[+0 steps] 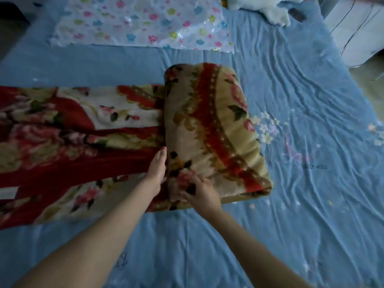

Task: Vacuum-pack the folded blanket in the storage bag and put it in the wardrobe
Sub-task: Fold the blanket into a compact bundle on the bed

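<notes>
A thick red, beige and cream floral blanket (209, 129) lies on the bed, its right part folded into a bulky bundle and its left part spread flat toward the left edge of the view. My left hand (156, 167) lies with straight fingers against the left side of the bundle, along the fold. My right hand (200, 191) rests on the bundle's near corner, fingers curled into the plush fabric. A clear storage bag (141, 23) printed with coloured flowers lies flat at the far side of the bed.
The blue bedsheet (301, 142) is wrinkled on the right, with small flower prints. A white plush toy (268, 9) and a dark small object (298, 15) lie at the far right. A white piece of furniture (359, 34) stands beyond the bed's right corner.
</notes>
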